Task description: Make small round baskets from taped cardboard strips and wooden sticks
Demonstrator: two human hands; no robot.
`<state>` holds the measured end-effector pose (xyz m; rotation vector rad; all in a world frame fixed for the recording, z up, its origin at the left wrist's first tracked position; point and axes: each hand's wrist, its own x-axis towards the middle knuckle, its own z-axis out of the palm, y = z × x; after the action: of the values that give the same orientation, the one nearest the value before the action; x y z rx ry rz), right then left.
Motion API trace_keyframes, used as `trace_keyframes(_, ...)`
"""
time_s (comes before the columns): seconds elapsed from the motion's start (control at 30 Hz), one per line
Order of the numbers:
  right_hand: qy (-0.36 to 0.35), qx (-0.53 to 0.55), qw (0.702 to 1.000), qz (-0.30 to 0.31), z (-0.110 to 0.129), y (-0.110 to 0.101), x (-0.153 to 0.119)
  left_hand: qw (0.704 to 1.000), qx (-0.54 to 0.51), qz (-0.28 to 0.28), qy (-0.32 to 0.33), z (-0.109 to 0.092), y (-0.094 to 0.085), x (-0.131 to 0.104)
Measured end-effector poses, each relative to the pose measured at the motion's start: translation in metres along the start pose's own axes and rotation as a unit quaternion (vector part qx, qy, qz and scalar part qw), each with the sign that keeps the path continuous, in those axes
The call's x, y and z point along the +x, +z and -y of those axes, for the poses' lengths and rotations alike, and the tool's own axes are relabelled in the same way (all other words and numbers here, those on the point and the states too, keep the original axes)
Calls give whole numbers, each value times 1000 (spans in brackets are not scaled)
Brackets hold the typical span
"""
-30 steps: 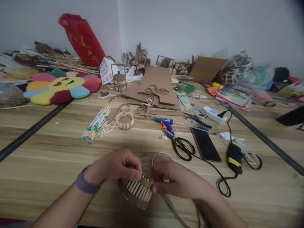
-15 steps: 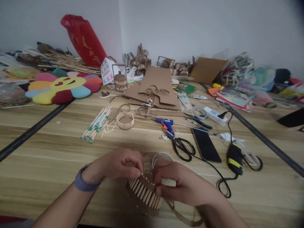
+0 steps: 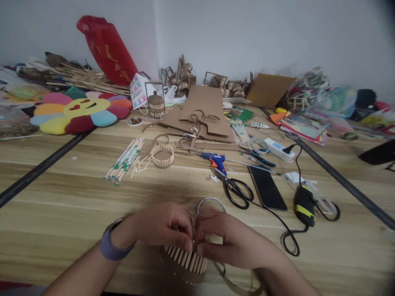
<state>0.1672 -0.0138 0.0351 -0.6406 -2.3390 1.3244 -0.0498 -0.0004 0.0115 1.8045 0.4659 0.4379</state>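
Observation:
A curved band of short wooden sticks on brown cardboard (image 3: 182,260) is tilted in front of me at the near side of the table. At its upper edge my left hand (image 3: 168,228) is closed, thumb and fingertips pinching the rim. Close beside it, my right hand (image 3: 220,236) grips the same rim, its fingers bent. The hands cover much of the band's top and far side. A loose brown cardboard strip (image 3: 239,287) trails from under my right hand. Just behind that hand is a white ring (image 3: 211,200), partly hidden.
Black-handled scissors (image 3: 237,193), a blue glue gun (image 3: 216,161) and a phone (image 3: 268,187) lie ahead to the right. Farther left are a finished stick ring (image 3: 162,156) and bagged sticks (image 3: 125,160). Cardboard sheets (image 3: 203,107) stand behind. A cable (image 3: 271,216) curls at right.
My left hand has moved right and slightly down along the rim, close to my right hand. The right hand has shifted slightly left and still holds the band.

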Motion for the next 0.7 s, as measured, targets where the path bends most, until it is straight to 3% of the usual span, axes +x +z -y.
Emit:
trace_keyframes(0.13, 9, 20, 1000, -9, 1, 0, 2, 1000, -13, -2, 2, -1, 2, -2)
trace_keyframes(0.3, 81, 14, 995, -65, 3, -12, -2, 1000, -3, -25, -17, -5, -5, -7)
trace_keyframes(0.5, 109, 8, 994, 20, -2, -20, -11, 998, 23, -53, -6, -6, -13, -10)
trace_keyframes(0.7, 164, 98, 982, 1, -8, -16, -9, 997, 29, -65, -24, -3, -14, -12)
